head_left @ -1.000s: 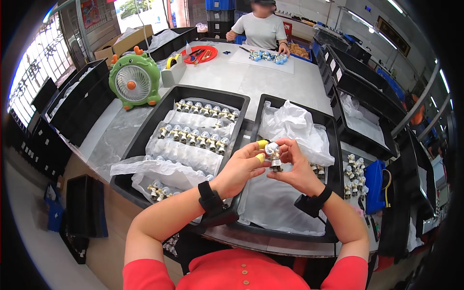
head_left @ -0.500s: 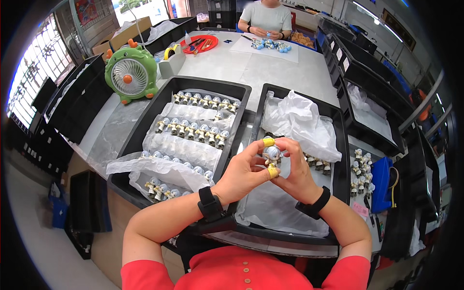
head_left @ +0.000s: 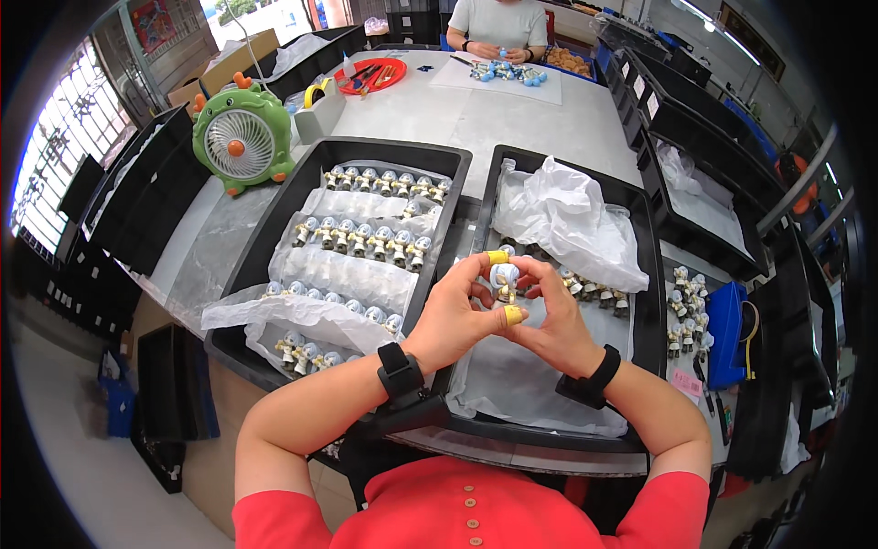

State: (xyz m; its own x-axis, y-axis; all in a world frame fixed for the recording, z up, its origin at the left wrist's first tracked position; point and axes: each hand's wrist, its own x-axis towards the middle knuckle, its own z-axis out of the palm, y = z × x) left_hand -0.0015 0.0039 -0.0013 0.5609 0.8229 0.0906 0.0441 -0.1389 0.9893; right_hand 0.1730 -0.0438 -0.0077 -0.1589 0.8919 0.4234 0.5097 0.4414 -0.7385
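Note:
Both of my hands hold one small figurine [head_left: 504, 278] with a pale blue-white round head, raised above the right black tray [head_left: 640, 302]. My left hand [head_left: 457, 311] grips it from the left, with yellow finger guards on two fingertips. From the right, my right hand [head_left: 553, 316] pinches it. The left black tray [head_left: 274, 220] carries rows of the same figurines [head_left: 366, 242] standing on clear plastic sheets. More figurines [head_left: 590, 288] line up in the right tray beside crumpled white plastic [head_left: 572, 220].
A green desk fan [head_left: 242, 137] stands at the back left. Across the grey table another person [head_left: 498, 23] handles blue parts [head_left: 512, 71], near a red tray [head_left: 370, 75]. Loose figurines [head_left: 686, 316] and a blue bin [head_left: 727, 334] lie to the right. Black crates line both sides.
My hands stay together on the figurine and have turned it slightly; a yellow-capped fingertip now sits under it. The view has tilted a little downward.

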